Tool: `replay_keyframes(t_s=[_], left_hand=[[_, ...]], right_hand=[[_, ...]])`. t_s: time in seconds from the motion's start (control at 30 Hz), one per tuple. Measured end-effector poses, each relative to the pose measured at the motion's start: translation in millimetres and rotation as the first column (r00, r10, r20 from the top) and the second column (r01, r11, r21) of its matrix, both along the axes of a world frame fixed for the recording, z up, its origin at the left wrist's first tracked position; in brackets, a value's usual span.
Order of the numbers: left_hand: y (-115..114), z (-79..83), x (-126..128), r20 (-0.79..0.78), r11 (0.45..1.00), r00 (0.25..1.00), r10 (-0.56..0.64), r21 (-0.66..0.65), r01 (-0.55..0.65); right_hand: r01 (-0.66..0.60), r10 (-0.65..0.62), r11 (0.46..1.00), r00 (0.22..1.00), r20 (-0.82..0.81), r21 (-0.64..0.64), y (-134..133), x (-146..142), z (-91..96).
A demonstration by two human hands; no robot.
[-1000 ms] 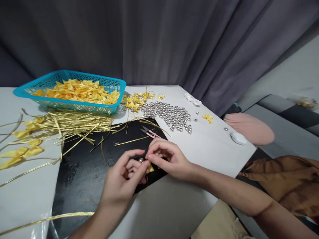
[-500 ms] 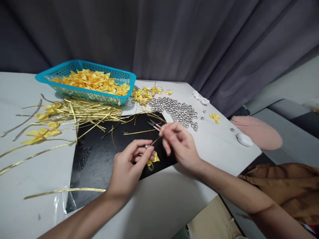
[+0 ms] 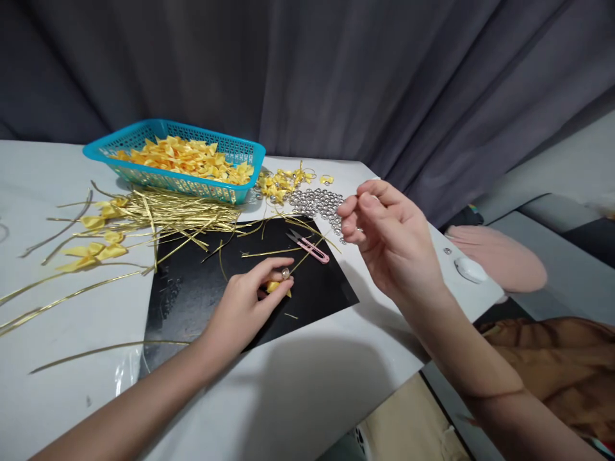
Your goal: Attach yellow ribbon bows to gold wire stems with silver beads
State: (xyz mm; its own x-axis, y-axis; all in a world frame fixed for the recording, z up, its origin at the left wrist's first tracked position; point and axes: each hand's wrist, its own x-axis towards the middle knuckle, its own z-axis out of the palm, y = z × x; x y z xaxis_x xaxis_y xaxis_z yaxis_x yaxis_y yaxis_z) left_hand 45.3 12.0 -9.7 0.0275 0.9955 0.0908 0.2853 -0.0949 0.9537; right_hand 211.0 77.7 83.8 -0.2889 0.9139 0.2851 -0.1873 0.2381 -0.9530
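Between left fingers (image 3: pixel 271 264), silver bead (image 3: pixel 285 273), yellow ribbon (image 3: pixel 272 287) — partly hidden.

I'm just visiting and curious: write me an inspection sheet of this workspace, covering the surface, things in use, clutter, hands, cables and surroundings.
Surface: white table with a black mat.
Things in use: silver bead and yellow ribbon piece at the left hand; blue basket holding yellow ribbon pieces; gold strips; silver bead pile; pink snips on the mat.
Clutter: loose gold strip at the near left; small scrap on the mat.
Hands: left holds the bead between its fingers; right hand raised, its grip unclear.
Cables: nothing seen.
Surroundings: dark curtain behind; brown cloth at right.
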Motion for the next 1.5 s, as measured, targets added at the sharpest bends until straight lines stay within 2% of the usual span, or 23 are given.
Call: replay_keyframes(t_s=[0.1,0.2,0.37,0.6,1.03,1.23,1.4,1.5], left_hand=[[3,-0.4,2,0.212,0.996,0.977,0.018,-0.086,0.000],[5,2.5,1,0.334,0.987,0.939,0.086,-0.156,-0.035],[7,7.5,-1,0.419,0.977,0.898,0.132,-0.209,-0.046],[6,9.0,-1,0.518,0.970,0.834,0.190,-0.231,-0.078],[9,8.4,0,0.411,0.974,0.895,0.170,-0.211,-0.088],[8,14.3,0,0.423,0.972,0.891,0.165,-0.222,-0.075],[8,14.6,0,0.469,0.956,0.852,0.232,-0.271,-0.111],[8,15.6,0,0.429,0.952,0.876,0.221,-0.292,-0.097]], right_hand=[[0.023,-0.022,0.990,1.000,-0.007,0.140,5,3,-10.1],[0.020,-0.023,0.975,1.000,0.011,0.223,8,8,-17.1],[0.011,-0.014,0.950,1.000,0.010,0.312,5,12,-18.9],[0.038,-0.036,0.928,0.999,-0.012,0.370,3,14,-16.8],[-0.004,0.011,0.912,1.000,-0.014,0.411,-12,16,-10.0],[-0.025,0.016,0.941,0.999,0.027,0.336,-12,16,-12.2],[-0.039,0.023,0.956,0.998,0.059,0.292,-14,19,-10.7],[-0.087,0.064,0.950,0.994,0.086,0.299,-12,20,-11.5]])
